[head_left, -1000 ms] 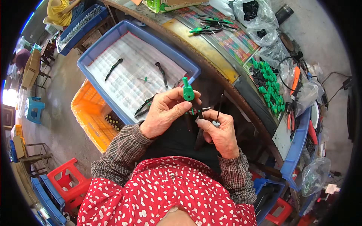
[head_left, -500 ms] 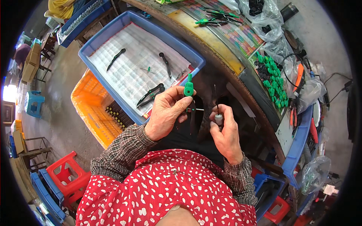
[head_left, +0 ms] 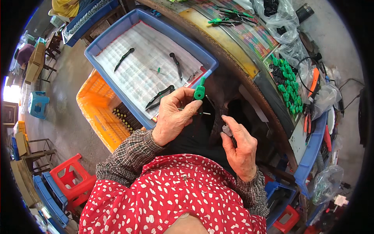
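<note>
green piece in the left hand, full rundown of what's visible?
The green piece is small, looks like moulded plastic, bright green, with a rounded lower body and a narrower top that stands roughly upright. The left hand pinches it between thumb and fingertips, and a thin metal pin juts rightward from the same grip. It sits in the air just off the blue tray corner. The right hand does not touch it.

Both forearms, in checked sleeves, rise from the lower edge toward the centre. The left hand (head_left: 173, 115) sits at about ten o'clock from the right hand (head_left: 240, 146), fingers curled in and thumb pressed to forefinger in a pinch. The right hand stands upright, thumb and forefinger closed at its tip, seemingly gripping something small.
</note>
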A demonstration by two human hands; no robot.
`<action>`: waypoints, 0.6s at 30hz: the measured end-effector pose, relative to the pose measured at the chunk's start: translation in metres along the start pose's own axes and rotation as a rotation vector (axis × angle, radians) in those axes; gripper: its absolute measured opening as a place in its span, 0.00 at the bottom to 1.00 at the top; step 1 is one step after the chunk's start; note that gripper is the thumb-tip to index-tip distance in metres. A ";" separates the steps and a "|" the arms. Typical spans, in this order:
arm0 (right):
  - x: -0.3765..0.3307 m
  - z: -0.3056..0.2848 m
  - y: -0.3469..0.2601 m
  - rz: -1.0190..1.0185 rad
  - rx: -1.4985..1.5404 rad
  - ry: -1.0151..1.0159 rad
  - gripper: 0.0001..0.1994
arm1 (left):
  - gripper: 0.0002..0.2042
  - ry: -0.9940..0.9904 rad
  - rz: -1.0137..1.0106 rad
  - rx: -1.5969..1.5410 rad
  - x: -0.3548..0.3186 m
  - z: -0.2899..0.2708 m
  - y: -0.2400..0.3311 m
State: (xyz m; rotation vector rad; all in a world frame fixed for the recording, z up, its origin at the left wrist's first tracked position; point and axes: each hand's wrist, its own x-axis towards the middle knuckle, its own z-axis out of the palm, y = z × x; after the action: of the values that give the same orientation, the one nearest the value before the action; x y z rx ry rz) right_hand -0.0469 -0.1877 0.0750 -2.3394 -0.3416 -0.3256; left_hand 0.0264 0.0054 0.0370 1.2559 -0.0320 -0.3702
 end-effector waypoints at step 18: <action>-0.006 0.039 0.005 0.630 0.828 -0.119 0.08 | 0.11 -0.132 -0.025 -0.227 -0.009 0.011 -0.011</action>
State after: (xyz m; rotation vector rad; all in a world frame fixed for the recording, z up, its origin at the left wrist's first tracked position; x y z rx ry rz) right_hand -0.0458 -0.1644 0.0431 -1.5324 0.1952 0.2336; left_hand 0.0130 -0.0049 0.0316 1.0067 -0.0847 -0.4653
